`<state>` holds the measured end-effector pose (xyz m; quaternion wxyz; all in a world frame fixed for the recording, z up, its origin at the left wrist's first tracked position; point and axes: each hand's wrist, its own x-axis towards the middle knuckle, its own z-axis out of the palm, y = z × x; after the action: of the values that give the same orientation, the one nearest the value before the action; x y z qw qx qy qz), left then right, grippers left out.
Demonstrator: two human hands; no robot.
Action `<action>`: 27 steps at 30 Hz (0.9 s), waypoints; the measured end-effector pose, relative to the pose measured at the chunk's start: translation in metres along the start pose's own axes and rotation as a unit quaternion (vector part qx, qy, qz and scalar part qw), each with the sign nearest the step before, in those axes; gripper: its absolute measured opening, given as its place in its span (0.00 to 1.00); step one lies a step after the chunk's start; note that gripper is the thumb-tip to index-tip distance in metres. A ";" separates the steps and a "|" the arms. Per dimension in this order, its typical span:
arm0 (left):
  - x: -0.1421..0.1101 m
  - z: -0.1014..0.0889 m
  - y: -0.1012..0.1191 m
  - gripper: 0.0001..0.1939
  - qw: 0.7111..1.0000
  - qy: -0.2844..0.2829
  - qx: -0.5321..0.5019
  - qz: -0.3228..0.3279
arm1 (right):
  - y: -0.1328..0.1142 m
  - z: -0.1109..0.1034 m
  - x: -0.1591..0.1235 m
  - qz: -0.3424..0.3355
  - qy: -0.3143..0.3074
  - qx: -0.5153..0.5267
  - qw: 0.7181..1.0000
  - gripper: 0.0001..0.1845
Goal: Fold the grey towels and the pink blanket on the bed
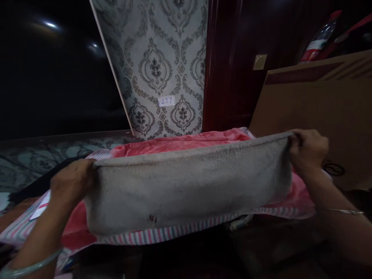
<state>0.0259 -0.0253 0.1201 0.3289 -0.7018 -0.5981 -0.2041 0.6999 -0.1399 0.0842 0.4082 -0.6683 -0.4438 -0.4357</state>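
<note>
A grey towel (pixel 186 186) is stretched out wide between my two hands, its top edge pulled nearly straight. My left hand (pixel 72 179) is closed on the upper left corner, and my right hand (pixel 309 149) grips the upper right corner, a little higher. A small dark reddish mark shows near the towel's lower edge. Behind and beneath it lies a pink blanket (pixel 180 142) with a striped border (pixel 162 235). What lies directly behind the towel is hidden.
A large dark screen (pixel 58 77) stands at the left. Patterned wallpaper (pixel 157 69) bears a paper label (pixel 166 101) reading 277. At the right, a big cardboard box (pixel 316 104) stands by my right hand, with a red-capped bottle (pixel 321 38) behind its top edge.
</note>
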 end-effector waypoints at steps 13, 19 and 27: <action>0.102 -0.060 0.009 0.22 0.996 -0.073 0.058 -0.002 | -0.026 0.009 0.090 -0.043 -0.165 -0.046 0.984 0.18; 0.140 0.040 0.041 0.17 0.978 -0.171 0.029 0.112 | -0.043 0.091 0.055 -0.068 -0.302 -0.094 0.946 0.20; 0.171 0.142 0.065 0.17 0.962 -0.248 0.014 0.118 | -0.035 0.174 0.037 -0.056 -0.406 -0.130 0.903 0.22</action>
<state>0.1085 0.1907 0.1228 0.2016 -0.7912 -0.5769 0.0245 0.7136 0.0403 0.0752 0.0768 -0.8083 -0.5473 -0.2029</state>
